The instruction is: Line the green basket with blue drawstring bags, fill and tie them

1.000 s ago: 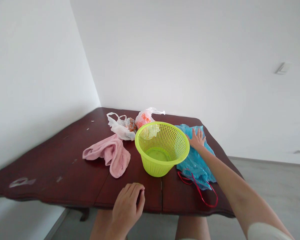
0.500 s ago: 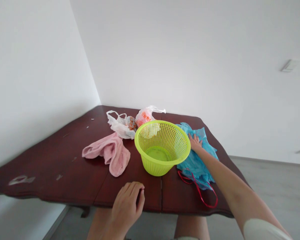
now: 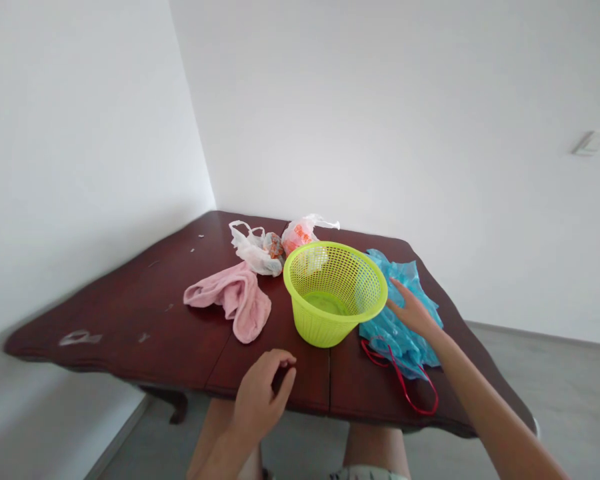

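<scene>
My right hand [image 3: 411,311] is open, its fingers stretched out over a crumpled blue plastic bag [image 3: 405,347] and close to the right rim of a lime-green mesh basket [image 3: 320,330]. Whether the fingertips touch the basket I cannot tell. No objects show inside the basket. A red drawstring [image 3: 413,408] loops out from the near end of the blue bag. At the front edge of the table, my left hand [image 3: 263,393] is loosely curled, thumb apart from the fingers, with nothing in it. A pink cloth [image 3: 240,300] lies rumpled to the left of the basket.
Behind the cloth, a white plastic bag [image 3: 257,255] lies slumped on the dark wooden table [image 3: 145,293]. Another white bag with orange-red print [image 3: 297,233] sits behind the basket. White walls [image 3: 380,120] border the table at the back and left.
My right hand has drawn back across the blue bag toward me, lifting off its far part. My left hand has its fingers slightly more parted from the thumb. The camera view has shifted a little.
</scene>
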`<action>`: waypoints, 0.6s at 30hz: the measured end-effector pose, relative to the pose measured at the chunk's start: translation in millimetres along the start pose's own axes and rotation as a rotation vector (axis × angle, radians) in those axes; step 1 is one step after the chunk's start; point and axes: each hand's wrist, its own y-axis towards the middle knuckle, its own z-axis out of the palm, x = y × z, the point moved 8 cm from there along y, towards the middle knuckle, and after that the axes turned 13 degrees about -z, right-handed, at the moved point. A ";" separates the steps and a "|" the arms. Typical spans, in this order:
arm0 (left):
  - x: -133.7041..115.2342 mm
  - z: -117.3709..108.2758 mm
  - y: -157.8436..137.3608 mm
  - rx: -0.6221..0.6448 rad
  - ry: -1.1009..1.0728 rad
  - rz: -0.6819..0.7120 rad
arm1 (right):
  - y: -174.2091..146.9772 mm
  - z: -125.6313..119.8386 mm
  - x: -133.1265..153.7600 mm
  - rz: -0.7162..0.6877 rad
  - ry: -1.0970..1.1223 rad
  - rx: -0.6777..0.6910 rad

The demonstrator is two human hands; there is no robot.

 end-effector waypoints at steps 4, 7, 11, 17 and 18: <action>30.8 -44.7 20.3 -0.021 -0.323 -0.223 | -80.6 -45.6 10.6 0.202 0.527 -0.125; 53.1 -82.3 36.4 -0.040 -0.353 -0.292 | -148.8 -59.2 22.3 0.278 0.751 -0.067; 79.1 -106.5 50.1 0.016 -0.399 -0.358 | -220.8 -48.0 26.3 0.292 0.890 0.028; 91.7 -105.7 50.3 0.009 -0.230 -0.299 | -265.6 -19.4 23.1 0.141 0.478 -0.195; 91.9 -103.2 48.2 0.018 -0.175 -0.277 | -269.6 -13.5 26.7 0.108 0.414 -0.211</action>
